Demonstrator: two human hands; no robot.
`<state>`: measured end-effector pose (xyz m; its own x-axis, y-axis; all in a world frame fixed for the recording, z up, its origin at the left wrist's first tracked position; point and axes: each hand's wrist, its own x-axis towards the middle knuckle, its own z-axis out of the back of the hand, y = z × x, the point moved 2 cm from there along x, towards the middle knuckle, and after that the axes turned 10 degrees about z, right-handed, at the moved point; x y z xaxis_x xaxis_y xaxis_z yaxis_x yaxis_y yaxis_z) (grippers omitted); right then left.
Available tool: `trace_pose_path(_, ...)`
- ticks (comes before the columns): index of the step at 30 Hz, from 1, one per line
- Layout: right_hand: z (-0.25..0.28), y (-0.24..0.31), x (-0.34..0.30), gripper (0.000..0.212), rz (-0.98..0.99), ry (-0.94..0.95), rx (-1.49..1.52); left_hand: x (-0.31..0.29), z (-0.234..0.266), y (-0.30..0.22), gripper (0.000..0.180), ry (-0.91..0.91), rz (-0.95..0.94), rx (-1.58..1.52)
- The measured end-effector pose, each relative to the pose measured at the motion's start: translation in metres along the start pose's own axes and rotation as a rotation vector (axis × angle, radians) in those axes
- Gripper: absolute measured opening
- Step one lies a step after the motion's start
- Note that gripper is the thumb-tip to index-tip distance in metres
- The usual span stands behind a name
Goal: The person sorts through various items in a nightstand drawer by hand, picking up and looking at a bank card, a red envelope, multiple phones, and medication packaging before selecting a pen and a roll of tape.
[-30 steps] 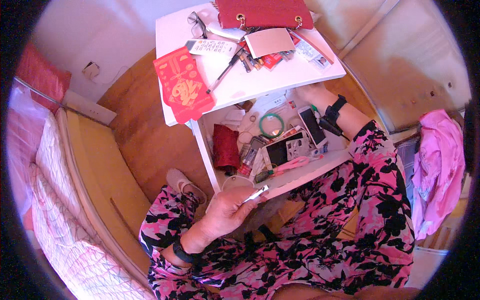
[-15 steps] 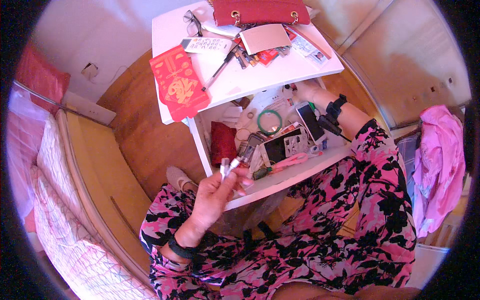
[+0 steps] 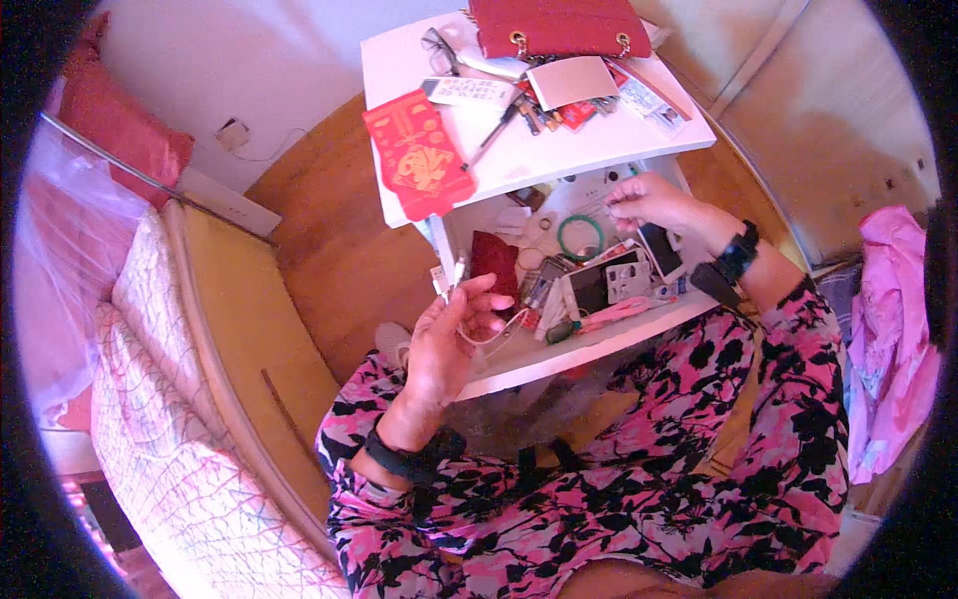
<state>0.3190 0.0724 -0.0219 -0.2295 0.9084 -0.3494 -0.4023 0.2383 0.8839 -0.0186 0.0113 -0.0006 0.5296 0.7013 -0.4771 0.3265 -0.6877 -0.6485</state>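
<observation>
White cable (image 3: 459,272) pinched by left hand (image 3: 446,334); right hand (image 3: 654,203) grip can't be told; slack could be snagged on drawer (image 3: 589,345).

Qty 2: hands (image 3: 442,337) (image 3: 654,203), wrist straps (image 3: 399,456). Qty 1 ea.: USB cable (image 3: 459,270), bag (image 3: 559,30), env. (image 3: 417,150), remote (image 3: 469,93), specs (image 3: 439,52), grn bangle (image 3: 562,238), drwr. (image 3: 544,361)

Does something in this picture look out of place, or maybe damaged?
No spill or damage is visible. The open drawer looks untidy: a green bangle, red pouch and dark-screened device lie jumbled. A red envelope sits askew at the tabletop's front left corner.
</observation>
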Motion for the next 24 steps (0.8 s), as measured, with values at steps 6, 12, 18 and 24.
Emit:
trace_pose_path(6,-0.024,0.044,-0.059,0.015,0.075,-0.029,0.274,-0.016,0.019,-0.074,0.038,-0.123,-0.446,0.098)
trace_pose_path(12,-0.048,0.057,-0.120,0.008,0.186,-0.073,0.312,-0.035,0.027,-0.197,0.032,-0.536,-0.951,0.467)
trace_pose_path(18,-0.063,0.034,-0.141,0.008,0.140,-0.138,0.586,0.027,-0.001,-0.257,0.024,-0.633,-1.314,1.281)
trace_pose_path(24,-0.058,0.029,-0.130,0.007,0.250,-0.235,0.718,0.118,-0.055,-0.247,0.022,-0.832,-1.221,1.803)
